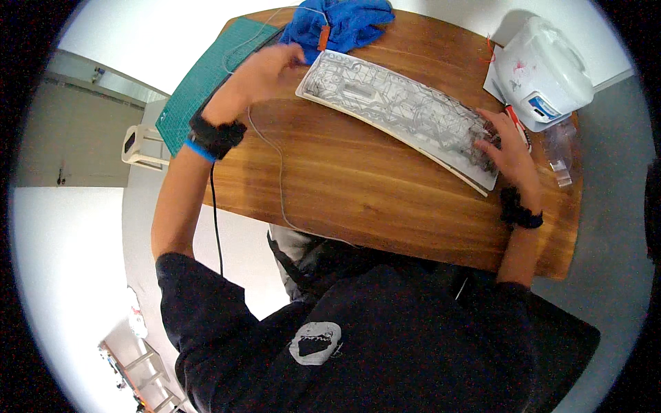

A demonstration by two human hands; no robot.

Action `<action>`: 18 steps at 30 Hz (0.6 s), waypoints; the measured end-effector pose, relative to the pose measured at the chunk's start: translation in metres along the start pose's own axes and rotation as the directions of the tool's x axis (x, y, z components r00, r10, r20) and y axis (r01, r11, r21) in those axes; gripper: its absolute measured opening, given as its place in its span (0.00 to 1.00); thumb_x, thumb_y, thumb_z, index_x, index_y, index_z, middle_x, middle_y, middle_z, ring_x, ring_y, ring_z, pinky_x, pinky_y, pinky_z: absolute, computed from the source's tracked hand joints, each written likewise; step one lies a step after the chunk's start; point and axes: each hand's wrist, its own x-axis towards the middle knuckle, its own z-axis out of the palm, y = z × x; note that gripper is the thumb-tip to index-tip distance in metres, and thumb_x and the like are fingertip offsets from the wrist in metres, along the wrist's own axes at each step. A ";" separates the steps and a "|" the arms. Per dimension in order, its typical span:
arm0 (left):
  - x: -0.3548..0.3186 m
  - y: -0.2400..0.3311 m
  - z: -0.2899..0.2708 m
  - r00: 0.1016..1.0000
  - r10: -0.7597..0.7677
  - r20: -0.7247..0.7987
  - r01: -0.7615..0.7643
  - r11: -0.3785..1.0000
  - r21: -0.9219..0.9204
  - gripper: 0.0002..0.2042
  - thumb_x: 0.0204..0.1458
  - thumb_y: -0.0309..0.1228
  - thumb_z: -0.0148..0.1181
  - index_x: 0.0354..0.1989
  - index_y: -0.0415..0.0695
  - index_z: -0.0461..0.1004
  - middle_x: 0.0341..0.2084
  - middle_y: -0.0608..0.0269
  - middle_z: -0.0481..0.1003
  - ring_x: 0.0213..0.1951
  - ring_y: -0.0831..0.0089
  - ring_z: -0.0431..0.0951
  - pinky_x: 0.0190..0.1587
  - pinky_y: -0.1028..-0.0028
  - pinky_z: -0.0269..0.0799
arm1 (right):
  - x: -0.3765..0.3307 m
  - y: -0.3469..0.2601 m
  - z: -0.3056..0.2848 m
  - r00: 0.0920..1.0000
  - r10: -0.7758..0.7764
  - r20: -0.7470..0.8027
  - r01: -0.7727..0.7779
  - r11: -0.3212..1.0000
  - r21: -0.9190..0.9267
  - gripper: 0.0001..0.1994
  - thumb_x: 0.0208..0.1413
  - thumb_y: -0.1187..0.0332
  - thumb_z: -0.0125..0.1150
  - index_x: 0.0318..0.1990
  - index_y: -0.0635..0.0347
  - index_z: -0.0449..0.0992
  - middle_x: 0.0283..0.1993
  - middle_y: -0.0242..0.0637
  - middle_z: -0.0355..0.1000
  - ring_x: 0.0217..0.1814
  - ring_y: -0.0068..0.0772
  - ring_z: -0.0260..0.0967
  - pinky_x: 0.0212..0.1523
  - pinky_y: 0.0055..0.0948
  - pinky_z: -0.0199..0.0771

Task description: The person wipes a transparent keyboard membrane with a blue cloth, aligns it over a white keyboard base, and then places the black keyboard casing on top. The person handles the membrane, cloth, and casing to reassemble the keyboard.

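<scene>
A long, flat keyboard-shaped panel [399, 110] lies slantwise on the wooden table, its face covered in grey circuit-like lines, as on a keyboard's membrane sheet. Its cream edge faces me. Near the panel's far left end is my left hand [279, 65], its fingers smeared by motion; whether they hold anything cannot be made out. My right hand [509, 148] rests at the panel's right end, thumb and fingers apart over its dark patch. Just beyond my left hand lies a crumpled blue cloth [351, 24], with a small orange tag [323, 38] on a thin cord in front of it.
A green cutting mat [200, 82] covers the table's left side. At the far right stands a white rounded appliance [547, 72], with a red-handled tool [518, 124] and clear plastic piece [561, 155] nearby. A thin grey cable [281, 172] crosses the table to its front edge.
</scene>
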 end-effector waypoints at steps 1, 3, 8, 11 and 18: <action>-0.002 0.029 -0.007 0.982 0.052 0.180 -0.044 0.998 -0.053 0.14 0.53 0.21 0.60 0.49 0.41 0.76 0.42 0.47 0.79 0.48 0.45 0.80 0.49 0.54 0.77 | 0.000 0.002 0.000 1.000 0.020 0.004 -0.020 1.000 0.019 0.31 0.57 0.67 0.70 0.69 0.54 0.68 0.55 0.46 0.70 0.60 0.48 0.69 0.64 0.40 0.68; -0.019 0.058 0.002 0.931 0.205 0.301 -0.183 0.978 -0.101 0.14 0.53 0.24 0.63 0.49 0.41 0.76 0.42 0.49 0.80 0.48 0.47 0.80 0.49 0.56 0.78 | 0.000 0.004 0.004 1.000 0.025 0.002 -0.025 0.999 0.041 0.31 0.57 0.67 0.70 0.69 0.54 0.69 0.55 0.46 0.70 0.59 0.48 0.69 0.64 0.40 0.68; -0.026 0.079 0.026 0.919 0.286 0.272 -0.330 0.935 0.133 0.19 0.52 0.28 0.70 0.52 0.43 0.75 0.51 0.51 0.77 0.53 0.47 0.78 0.53 0.55 0.77 | 0.004 -0.004 -0.002 0.999 0.044 0.030 -0.044 0.999 0.002 0.31 0.57 0.67 0.71 0.69 0.55 0.69 0.57 0.45 0.71 0.61 0.47 0.69 0.65 0.39 0.68; -0.003 0.067 0.022 0.933 0.343 0.106 -0.355 0.926 0.126 0.32 0.45 0.23 0.73 0.61 0.42 0.70 0.66 0.47 0.68 0.65 0.46 0.70 0.66 0.57 0.68 | 0.002 0.002 0.002 1.000 0.005 -0.016 -0.004 1.000 0.028 0.32 0.57 0.68 0.71 0.69 0.55 0.69 0.59 0.45 0.71 0.61 0.46 0.69 0.66 0.39 0.68; 0.049 0.029 0.030 0.896 0.416 0.155 -0.423 0.906 0.012 0.39 0.35 0.29 0.82 0.58 0.43 0.65 0.64 0.48 0.66 0.68 0.47 0.65 0.70 0.58 0.63 | 0.003 0.003 -0.001 1.000 -0.003 -0.021 0.004 0.999 0.050 0.34 0.56 0.68 0.71 0.70 0.57 0.67 0.65 0.48 0.70 0.67 0.48 0.68 0.69 0.39 0.66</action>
